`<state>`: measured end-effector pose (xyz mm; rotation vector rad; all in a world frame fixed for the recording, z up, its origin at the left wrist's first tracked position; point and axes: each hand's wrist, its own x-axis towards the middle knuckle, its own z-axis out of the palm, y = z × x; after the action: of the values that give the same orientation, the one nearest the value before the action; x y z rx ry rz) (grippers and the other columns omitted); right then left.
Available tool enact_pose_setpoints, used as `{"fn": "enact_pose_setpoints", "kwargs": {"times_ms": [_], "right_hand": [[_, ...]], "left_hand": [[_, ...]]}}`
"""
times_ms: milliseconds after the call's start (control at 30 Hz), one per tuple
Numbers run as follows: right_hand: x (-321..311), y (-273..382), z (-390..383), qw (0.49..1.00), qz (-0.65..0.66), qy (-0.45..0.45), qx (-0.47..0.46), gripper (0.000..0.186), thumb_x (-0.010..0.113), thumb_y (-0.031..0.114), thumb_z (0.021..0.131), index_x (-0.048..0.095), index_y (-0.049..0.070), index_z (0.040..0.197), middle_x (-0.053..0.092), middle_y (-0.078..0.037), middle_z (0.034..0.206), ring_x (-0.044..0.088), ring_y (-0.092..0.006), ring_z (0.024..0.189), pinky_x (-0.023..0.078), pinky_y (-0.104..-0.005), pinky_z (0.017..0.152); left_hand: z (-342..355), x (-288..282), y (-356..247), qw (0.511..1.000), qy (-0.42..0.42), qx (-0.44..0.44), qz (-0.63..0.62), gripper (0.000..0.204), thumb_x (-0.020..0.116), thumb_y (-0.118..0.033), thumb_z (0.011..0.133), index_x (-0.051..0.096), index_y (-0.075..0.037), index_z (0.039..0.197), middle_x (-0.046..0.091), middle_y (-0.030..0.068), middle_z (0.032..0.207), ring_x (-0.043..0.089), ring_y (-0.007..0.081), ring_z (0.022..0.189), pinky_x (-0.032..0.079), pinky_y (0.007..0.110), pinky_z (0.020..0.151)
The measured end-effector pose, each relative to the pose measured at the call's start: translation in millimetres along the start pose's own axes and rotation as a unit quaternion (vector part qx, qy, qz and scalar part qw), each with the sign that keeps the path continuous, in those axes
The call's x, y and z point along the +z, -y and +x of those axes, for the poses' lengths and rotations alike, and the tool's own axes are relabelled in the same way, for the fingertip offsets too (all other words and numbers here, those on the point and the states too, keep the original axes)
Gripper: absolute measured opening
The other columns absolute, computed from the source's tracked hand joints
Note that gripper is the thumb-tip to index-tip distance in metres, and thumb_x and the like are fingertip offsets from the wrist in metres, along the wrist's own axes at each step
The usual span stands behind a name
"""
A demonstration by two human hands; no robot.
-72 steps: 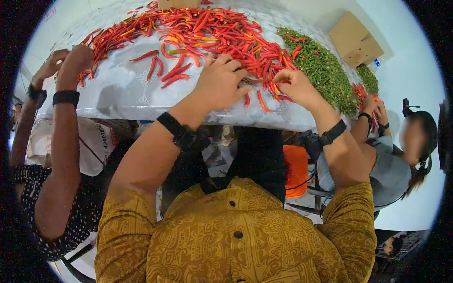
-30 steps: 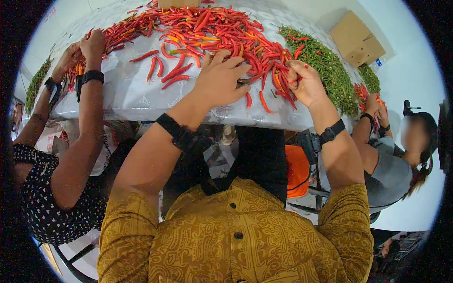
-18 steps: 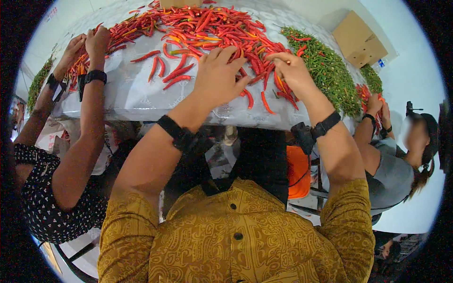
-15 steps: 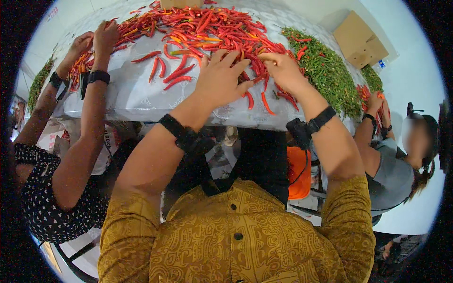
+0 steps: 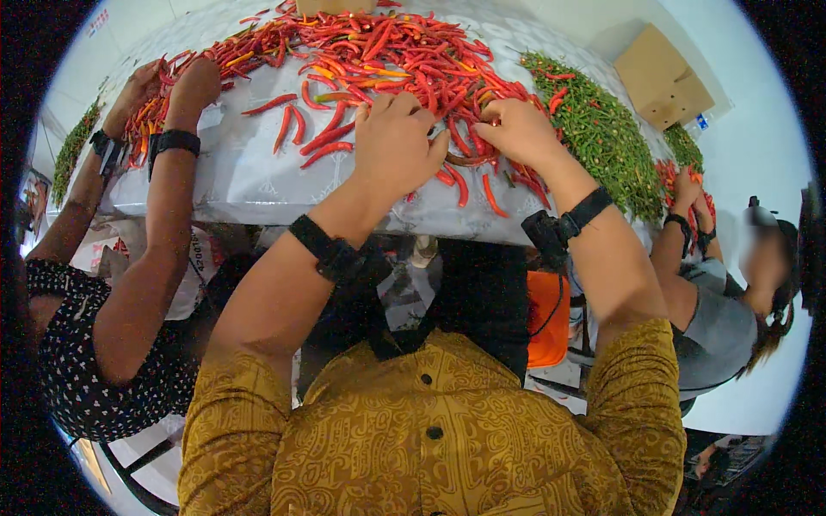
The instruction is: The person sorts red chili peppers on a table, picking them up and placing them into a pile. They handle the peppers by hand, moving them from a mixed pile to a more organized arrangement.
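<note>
A big heap of red chili peppers (image 5: 422, 56), with some orange ones, spreads over the table in front of me. My left hand (image 5: 394, 138) lies at its near edge, fingers curled and thumb toward the right. From that thumb a brownish-red chili pepper (image 5: 471, 161) reaches toward my right hand; its left end is hidden, and the left hand seems closed on it. Just to the right, my right hand (image 5: 521, 133) is closed, with thumb and index finger bent together. What they pinch, if anything, is hidden. Loose red chilies (image 5: 494, 196) lie near the front edge.
A mound of green stems (image 5: 594, 129) lies right of the chilies, with a cardboard box (image 5: 658, 77) behind it. One co-worker's hands (image 5: 191, 90) handle chilies at the left; another's (image 5: 688, 189) do so at the right. An orange plastic seat (image 5: 547, 318) is below the table.
My left hand's spread fingers have drawn together. My right hand's index finger has curled in, and the brownish-red chili now shows between the hands. The left co-worker's hands have shifted slightly.
</note>
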<state>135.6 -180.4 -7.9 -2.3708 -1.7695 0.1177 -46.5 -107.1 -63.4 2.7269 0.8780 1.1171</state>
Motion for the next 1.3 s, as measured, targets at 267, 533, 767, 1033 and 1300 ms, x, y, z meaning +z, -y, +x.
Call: {"fn": "enact_pose_setpoints", "kwargs": {"times_ms": [267,533,767,1033,1300], "right_hand": [[6.7,-9.8,6.7,0.992,0.105,0.021,-0.069,0.015,0.068,0.013,0.077,0.065,0.000,0.085,0.066,-0.010,0.081,0.062,-0.0189,0.076,0.048,-0.0340,0.068],[-1.4,-21.6,11.0,0.976,0.217,0.013,-0.023,0.015,0.065,0.008,0.080,0.062,0.000,0.092,0.062,-0.004,0.078,0.054,-0.0118,0.070,0.045,-0.0283,0.069],[-0.7,-12.9,19.3,0.966,0.254,0.004,-0.038,0.018,0.068,0.011,0.078,0.065,0.002,0.093,0.068,-0.008,0.084,0.062,-0.0137,0.073,0.049,-0.0316,0.064],[5.9,25.2,32.6,1.000,0.014,0.017,-0.007,0.029,0.073,0.028,0.074,0.070,0.003,0.088,0.066,-0.019,0.078,0.065,-0.0284,0.072,0.050,-0.0392,0.068],[6.1,18.4,31.4,0.996,0.088,0.015,0.017,0.028,0.068,0.025,0.073,0.069,0.002,0.089,0.067,-0.015,0.079,0.064,-0.0251,0.074,0.050,-0.0383,0.069]], "left_hand": [[0.2,1.5,-5.6,0.997,0.065,-0.013,0.027,0.037,0.061,-0.043,0.080,0.072,-0.014,0.100,0.057,0.0088,0.122,0.045,0.0309,0.121,0.035,0.054,0.099],[2.0,-2.0,-3.2,0.997,0.071,-0.028,0.001,0.036,0.061,-0.042,0.079,0.072,-0.012,0.096,0.061,0.0084,0.115,0.049,0.0308,0.115,0.036,0.056,0.098],[1.4,-0.6,-1.8,0.998,0.064,-0.025,0.001,0.034,0.065,-0.039,0.076,0.071,-0.011,0.094,0.060,0.0089,0.114,0.050,0.0301,0.113,0.038,0.055,0.095],[-0.4,3.4,1.6,0.999,0.029,-0.014,-0.005,0.032,0.066,-0.035,0.073,0.071,-0.010,0.094,0.061,0.0086,0.112,0.051,0.0300,0.110,0.040,0.051,0.093],[0.0,2.5,-0.1,0.999,0.033,-0.021,0.006,0.033,0.065,-0.036,0.075,0.071,-0.010,0.095,0.062,0.0087,0.113,0.052,0.0301,0.111,0.040,0.051,0.093]]}}
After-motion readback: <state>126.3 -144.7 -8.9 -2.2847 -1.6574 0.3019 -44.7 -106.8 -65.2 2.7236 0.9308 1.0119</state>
